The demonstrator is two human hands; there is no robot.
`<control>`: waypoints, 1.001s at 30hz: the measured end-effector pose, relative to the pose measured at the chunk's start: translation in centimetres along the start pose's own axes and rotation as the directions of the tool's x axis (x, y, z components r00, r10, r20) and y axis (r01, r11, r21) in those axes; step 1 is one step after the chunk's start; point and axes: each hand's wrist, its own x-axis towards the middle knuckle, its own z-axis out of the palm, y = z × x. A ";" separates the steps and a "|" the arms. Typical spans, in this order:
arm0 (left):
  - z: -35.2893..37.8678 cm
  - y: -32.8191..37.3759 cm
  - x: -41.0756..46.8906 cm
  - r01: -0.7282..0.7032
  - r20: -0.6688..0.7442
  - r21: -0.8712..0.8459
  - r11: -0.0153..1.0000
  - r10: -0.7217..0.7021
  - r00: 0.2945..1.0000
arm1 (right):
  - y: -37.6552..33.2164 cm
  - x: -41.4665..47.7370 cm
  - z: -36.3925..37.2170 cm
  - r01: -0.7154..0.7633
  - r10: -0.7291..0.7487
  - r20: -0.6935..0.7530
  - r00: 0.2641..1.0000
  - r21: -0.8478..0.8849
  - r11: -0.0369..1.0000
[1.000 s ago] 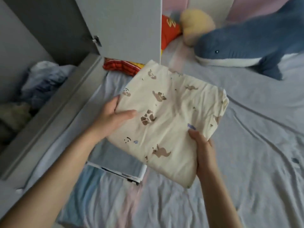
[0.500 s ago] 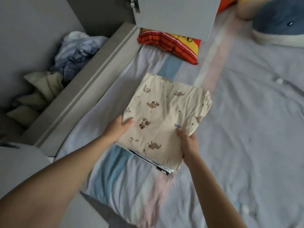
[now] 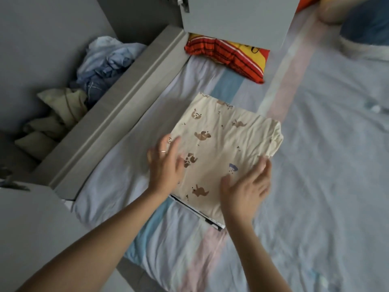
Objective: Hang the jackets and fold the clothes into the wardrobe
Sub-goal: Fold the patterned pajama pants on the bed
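A folded cream garment with brown animal prints (image 3: 227, 142) lies flat on the striped bedsheet (image 3: 326, 186), on top of another folded white item with a dark edge (image 3: 212, 222). My left hand (image 3: 165, 165) is over the garment's left edge with straight, spread fingers and grips nothing. My right hand (image 3: 247, 190) is over its near right part, fingers also spread and relaxed. Whether either palm touches the cloth I cannot tell. The wardrobe's low compartment (image 3: 117, 114) is at the left and holds crumpled blue clothes (image 3: 105, 64) and beige clothes (image 3: 54, 114).
An open grey wardrobe door (image 3: 235, 20) hangs over the bed's far side. A red and yellow striped cushion (image 3: 229, 55) lies beneath it. A blue plush toy (image 3: 366, 28) is blurred at the top right. Another grey door panel (image 3: 31, 228) fills the lower left.
The cream garment went from held in the air down onto the folded item on the bed. Both hands have let go of it and now have their fingers spread over it.
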 end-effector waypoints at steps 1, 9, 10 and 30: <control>0.2 0.7 0.0 -0.085 0.099 0.010 0.996 0.083 0.992 | -0.4 -0.3 0.4 0.158 -0.153 0.067 0.986 -0.092 0.983; 3.6 0.9 2.2 -0.069 0.502 0.125 0.990 -0.003 0.865 | 0.1 3.6 2.7 -0.242 0.358 0.499 0.789 -0.282 0.928; 3.7 1.0 2.2 -0.079 0.502 0.124 0.989 0.006 0.865 | 0.0 4.2 2.4 -0.416 0.461 0.512 0.725 -0.208 0.885; 2.8 -3.0 5.4 0.740 0.730 -0.037 0.672 -0.487 0.479 | 1.4 6.8 3.0 -0.589 0.497 0.616 0.611 -0.066 0.805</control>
